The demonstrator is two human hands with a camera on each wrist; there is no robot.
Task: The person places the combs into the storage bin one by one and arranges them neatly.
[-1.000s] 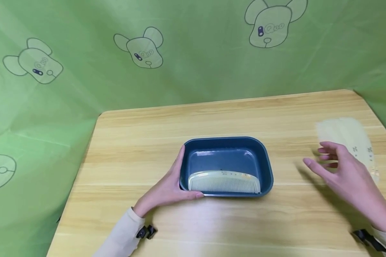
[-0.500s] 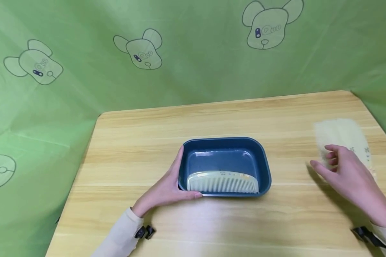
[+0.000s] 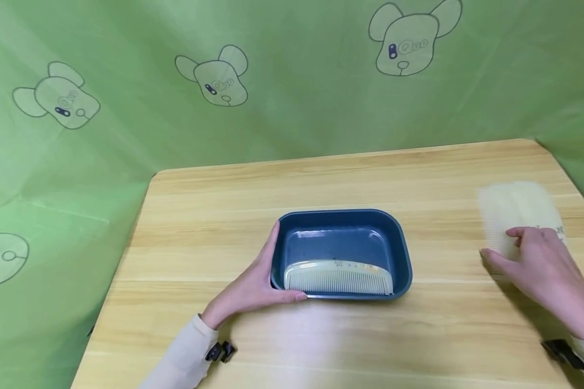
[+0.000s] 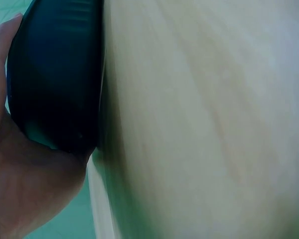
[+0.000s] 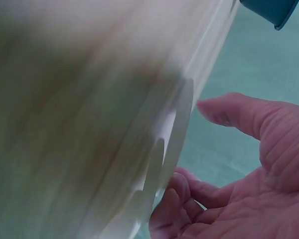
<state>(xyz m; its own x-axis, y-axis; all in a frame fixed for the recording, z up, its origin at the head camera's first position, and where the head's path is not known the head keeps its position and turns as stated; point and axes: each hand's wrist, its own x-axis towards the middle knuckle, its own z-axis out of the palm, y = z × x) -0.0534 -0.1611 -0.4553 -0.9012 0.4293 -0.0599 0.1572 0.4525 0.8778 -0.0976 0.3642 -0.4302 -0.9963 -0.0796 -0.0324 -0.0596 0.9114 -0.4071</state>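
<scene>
A dark blue rectangular tray (image 3: 338,240) stands mid-table in the head view, with a cream comb (image 3: 338,278) lying along its front wall, teeth facing me. My left hand (image 3: 250,286) grips the tray's front left corner, thumb along the front rim and fingers up the left side. At the right, overlapping cream combs (image 3: 513,208) lie on the table, teeth pointing left. Over their near end is my right hand (image 3: 547,265), partly hiding them. The right wrist view shows fingertips (image 5: 172,199) right at the combs' edge, with the thumb (image 5: 219,107) spread away.
The light wood table (image 3: 214,216) reaches back to a green cloth (image 3: 292,124) printed with mouse-like heads. The cloth also hangs along the left and right sides. Black straps (image 3: 221,351) sit on both wrists.
My right hand has moved right and down onto the near end of the combs. The left hand and the tray with its comb have stayed in place.
</scene>
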